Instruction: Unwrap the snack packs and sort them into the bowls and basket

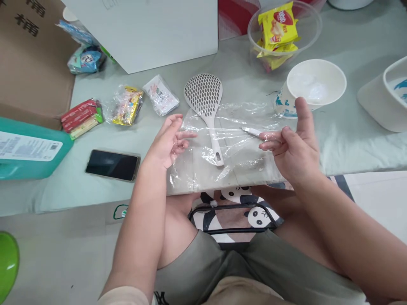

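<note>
A pale skimmer [210, 97] full of holes lies on the table, its handle toward me. Crinkled clear plastic film [187, 169] spreads around the handle; I cannot tell whether it lies over or under it. Left of the handle, my left hand [170, 142] is open and holds nothing, its fingers loosely apart. To the right, my right hand [295, 152] grips a small white utility knife [251, 131] between curled fingers, with one finger raised. The knife's tip points left toward the skimmer handle, above the film.
Behind my right hand stand a paper tub [314, 82] and a clear bowl [252, 36] with yellow snack packets [280, 25]. A white bin [375, 99] is far right. Leftward lie a phone [112, 164], small packets [129, 106] and a teal jug [34, 165]. A white box [159, 34] stands behind.
</note>
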`<act>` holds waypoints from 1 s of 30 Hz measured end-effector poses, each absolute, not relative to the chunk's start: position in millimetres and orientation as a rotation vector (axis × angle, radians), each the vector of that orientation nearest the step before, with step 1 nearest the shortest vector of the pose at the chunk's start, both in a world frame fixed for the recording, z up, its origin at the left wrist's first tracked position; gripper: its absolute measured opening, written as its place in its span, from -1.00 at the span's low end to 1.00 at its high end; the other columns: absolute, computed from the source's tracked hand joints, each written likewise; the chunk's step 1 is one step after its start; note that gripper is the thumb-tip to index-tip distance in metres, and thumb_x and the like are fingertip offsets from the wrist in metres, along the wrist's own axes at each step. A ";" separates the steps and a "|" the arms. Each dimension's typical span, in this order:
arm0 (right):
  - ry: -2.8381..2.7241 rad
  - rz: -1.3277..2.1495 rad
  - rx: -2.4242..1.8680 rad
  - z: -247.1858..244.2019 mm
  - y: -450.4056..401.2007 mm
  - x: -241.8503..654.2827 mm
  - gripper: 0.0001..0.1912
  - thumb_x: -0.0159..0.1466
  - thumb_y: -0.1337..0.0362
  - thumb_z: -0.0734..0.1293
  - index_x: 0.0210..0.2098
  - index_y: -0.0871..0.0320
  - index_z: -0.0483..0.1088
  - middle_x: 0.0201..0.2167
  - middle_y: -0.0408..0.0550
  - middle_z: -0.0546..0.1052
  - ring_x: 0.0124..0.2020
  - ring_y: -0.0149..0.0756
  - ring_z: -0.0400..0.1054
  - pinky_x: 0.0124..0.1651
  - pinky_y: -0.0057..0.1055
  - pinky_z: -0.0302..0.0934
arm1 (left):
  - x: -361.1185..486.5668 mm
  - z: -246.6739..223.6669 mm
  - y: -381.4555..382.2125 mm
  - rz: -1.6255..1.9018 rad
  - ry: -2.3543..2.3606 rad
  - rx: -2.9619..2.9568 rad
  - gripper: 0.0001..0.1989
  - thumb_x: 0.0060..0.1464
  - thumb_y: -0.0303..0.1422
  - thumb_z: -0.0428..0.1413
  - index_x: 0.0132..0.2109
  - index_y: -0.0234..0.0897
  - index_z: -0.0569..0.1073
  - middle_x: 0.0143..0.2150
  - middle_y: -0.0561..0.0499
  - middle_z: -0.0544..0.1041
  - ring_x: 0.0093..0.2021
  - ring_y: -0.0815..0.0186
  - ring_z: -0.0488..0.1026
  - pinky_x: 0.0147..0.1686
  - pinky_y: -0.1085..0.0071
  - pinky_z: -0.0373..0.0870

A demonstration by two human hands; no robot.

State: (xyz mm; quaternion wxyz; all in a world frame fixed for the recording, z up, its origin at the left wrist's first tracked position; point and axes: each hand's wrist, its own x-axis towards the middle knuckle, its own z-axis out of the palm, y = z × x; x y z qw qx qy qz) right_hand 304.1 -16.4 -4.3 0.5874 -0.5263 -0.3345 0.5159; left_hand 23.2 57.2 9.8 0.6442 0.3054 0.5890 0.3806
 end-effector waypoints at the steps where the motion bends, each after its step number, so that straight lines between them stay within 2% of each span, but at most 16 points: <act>1: -0.784 1.198 -1.244 -3.9 -16.5 304.4 -0.29 0.33 0.19 0.37 0.40 -0.25 0.09 -0.46 -0.23 0.60 -0.21 -0.19 0.61 -0.17 -0.25 0.52 | 22.2 8.8 56.9 0.819 1.333 0.722 -0.54 0.11 -0.02 0.26 0.06 -0.08 0.36 -0.36 -0.03 0.59 -0.67 0.45 0.36 -0.74 0.55 -0.05; 3: -0.791 1.192 -1.266 -3.6 -16.9 304.8 -0.32 0.33 0.19 0.35 0.39 -0.23 0.11 -0.47 -0.22 0.60 -0.20 -0.16 0.61 -0.17 -0.23 0.51 | 20.4 6.8 56.4 0.787 1.297 0.768 -0.47 0.10 -0.02 0.28 0.13 -0.06 0.36 -0.35 -0.04 0.61 -0.65 0.42 0.40 -0.72 0.53 -0.01; 5: -0.791 1.200 -1.261 -3.9 -17.3 305.4 -0.34 0.33 0.19 0.36 0.36 -0.22 0.15 -0.48 -0.23 0.60 -0.25 -0.18 0.61 -0.19 -0.25 0.50 | 18.3 4.5 56.8 0.845 1.262 0.793 -0.46 0.05 -0.13 0.34 0.14 -0.02 0.38 -0.33 0.01 0.60 -0.62 0.44 0.41 -0.71 0.54 0.04; 8: -0.797 1.208 -1.258 -5.2 -18.4 306.1 -0.42 0.34 0.16 0.36 0.31 -0.22 0.21 -0.47 -0.26 0.61 -0.37 -0.24 0.58 -0.19 -0.26 0.49 | 14.4 0.7 60.7 1.067 1.215 0.793 -0.63 -0.03 -0.35 0.39 -0.07 -0.05 0.47 -0.37 0.12 0.54 -0.62 0.54 0.32 -0.70 0.57 0.07; 10: -0.835 1.200 -1.283 -6.5 -19.2 306.0 -0.48 0.35 0.11 0.35 0.28 -0.19 0.24 -0.43 -0.25 0.62 -0.41 -0.26 0.56 -0.18 -0.24 0.48 | 12.1 -1.0 64.2 1.250 1.176 0.780 -0.75 -0.04 -0.43 0.37 -0.26 -0.12 0.46 -0.45 0.16 0.46 -0.62 0.57 0.27 -0.68 0.60 0.13; 12: -0.865 1.189 -1.302 -8.0 -19.8 305.4 -0.51 0.36 0.06 0.34 0.25 -0.15 0.28 -0.39 -0.22 0.63 -0.43 -0.27 0.56 -0.19 -0.23 0.47 | 11.2 -0.5 66.5 1.389 1.144 0.732 -0.76 -0.04 -0.48 0.34 -0.33 -0.16 0.42 -0.48 0.18 0.42 -0.59 0.57 0.30 -0.63 0.62 0.22; 15: -0.885 1.184 -1.288 -10.4 -19.9 304.3 -0.54 0.36 0.04 0.34 0.22 -0.10 0.30 -0.38 -0.20 0.64 -0.43 -0.28 0.56 -0.21 -0.26 0.46 | 13.0 4.2 66.3 1.283 1.186 0.579 -0.80 0.05 -0.34 0.29 -0.20 -0.14 0.42 -0.37 0.09 0.54 -0.50 0.46 0.47 -0.59 0.58 0.29; 17: -0.903 1.177 -1.282 -11.7 -19.4 303.9 -0.55 0.36 0.03 0.33 0.21 -0.10 0.31 -0.38 -0.20 0.64 -0.43 -0.29 0.55 -0.23 -0.26 0.46 | 15.5 8.2 64.4 1.100 1.257 0.518 -0.72 0.13 -0.18 0.24 -0.06 -0.11 0.41 -0.32 -0.02 0.60 -0.49 0.34 0.52 -0.64 0.53 0.24; 18: -0.915 1.171 -1.288 -12.3 -19.2 303.8 -0.55 0.36 0.03 0.33 0.21 -0.10 0.32 -0.38 -0.20 0.63 -0.43 -0.28 0.55 -0.23 -0.26 0.46 | 16.7 9.8 63.4 1.053 1.284 0.529 -0.66 0.14 -0.16 0.24 0.01 -0.08 0.39 -0.33 -0.03 0.60 -0.52 0.32 0.50 -0.66 0.54 0.19; 20: -0.933 1.159 -1.307 -12.9 -18.6 303.9 -0.56 0.36 0.01 0.31 0.20 -0.11 0.32 -0.38 -0.20 0.63 -0.42 -0.28 0.55 -0.23 -0.23 0.46 | 18.0 11.6 62.2 1.093 1.293 0.610 -0.58 0.08 -0.27 0.29 0.07 -0.03 0.37 -0.39 0.03 0.60 -0.59 0.39 0.42 -0.68 0.58 0.10; 22: -0.941 1.153 -1.316 -13.2 -18.3 303.8 -0.56 0.36 0.01 0.31 0.19 -0.11 0.32 -0.38 -0.20 0.62 -0.43 -0.28 0.54 -0.23 -0.22 0.47 | 17.6 11.1 62.4 1.207 1.256 0.700 -0.60 0.01 -0.39 0.32 -0.03 -0.03 0.41 -0.43 0.11 0.58 -0.63 0.48 0.32 -0.69 0.62 0.04; 25: -0.930 1.156 -1.307 -13.7 -18.2 302.9 -0.59 0.36 0.03 0.32 0.17 -0.10 0.34 -0.39 -0.20 0.63 -0.44 -0.29 0.53 -0.24 -0.23 0.48 | 14.6 7.6 64.4 1.286 1.252 0.754 -0.79 0.00 -0.42 0.31 -0.24 -0.10 0.44 -0.47 0.11 0.58 -0.64 0.52 0.27 -0.70 0.62 0.06; 28: -0.943 1.139 -1.303 -15.0 -17.8 302.3 -0.63 0.37 0.05 0.30 0.14 -0.09 0.37 -0.38 -0.18 0.63 -0.44 -0.29 0.53 -0.23 -0.23 0.49 | 11.6 5.1 64.2 1.288 1.292 0.807 -0.88 0.04 -0.36 0.29 -0.30 -0.13 0.47 -0.48 0.08 0.59 -0.62 0.49 0.34 -0.67 0.60 0.17; 30: -0.960 1.109 -1.309 -16.1 -16.9 303.7 -0.65 0.38 0.04 0.28 0.12 -0.07 0.39 -0.36 -0.16 0.63 -0.45 -0.29 0.53 -0.23 -0.22 0.49 | 9.8 4.7 61.3 1.219 1.247 0.876 -0.84 0.02 -0.30 0.32 -0.24 -0.14 0.51 -0.44 0.02 0.62 -0.56 0.42 0.45 -0.60 0.56 0.30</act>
